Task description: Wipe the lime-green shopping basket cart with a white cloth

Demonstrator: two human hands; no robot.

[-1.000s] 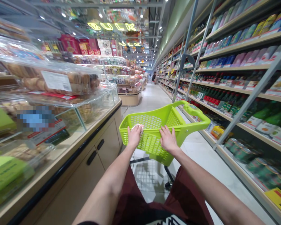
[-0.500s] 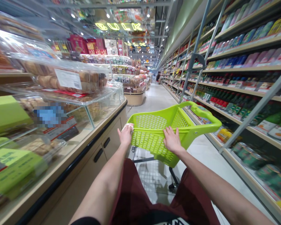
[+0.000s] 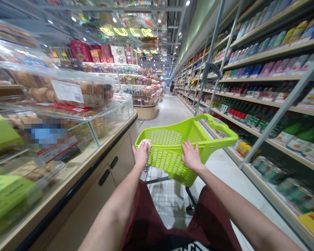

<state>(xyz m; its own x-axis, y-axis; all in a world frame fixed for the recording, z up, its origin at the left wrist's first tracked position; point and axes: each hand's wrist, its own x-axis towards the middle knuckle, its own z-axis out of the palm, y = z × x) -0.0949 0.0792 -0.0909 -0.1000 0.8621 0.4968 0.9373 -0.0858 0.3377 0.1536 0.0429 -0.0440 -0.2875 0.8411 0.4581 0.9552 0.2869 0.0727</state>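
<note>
1. Tall shelving [image 3: 269, 75], stocked with bottles and cans, is seen to the right of the green shopping cart and is continued far beyond it.
2. A wood-fronted display counter [image 3: 94, 195] with a clear, raised case is placed to the left of the cart.
3. The green shopping cart [image 3: 167, 155] is positioned on the pale floor in front of the person, with its holed basket at the left and its looped handle at the right.
4. A clear box of baked goods [image 3: 91, 94], marked with a white label, is stacked on the counter, to the left of the cart.
5. The right hand [image 3: 191, 156] is laid over the near rim of the cart's basket, about midway along; it is mostly open, its fingers spread and its thumb held apart, and only the rim is touched.
6. The left hand [image 3: 142, 153] is set at the near left end of the cart's rim; its fingers are bent over a cloth, which is held against the rim.
7. 2 dark handles [image 3: 104, 177] are fitted on the counter front, to the left of the cart.
8. The white cloth [image 3: 148, 142], partly hidden by the fingers, is bunched on the cart's rim.
</note>
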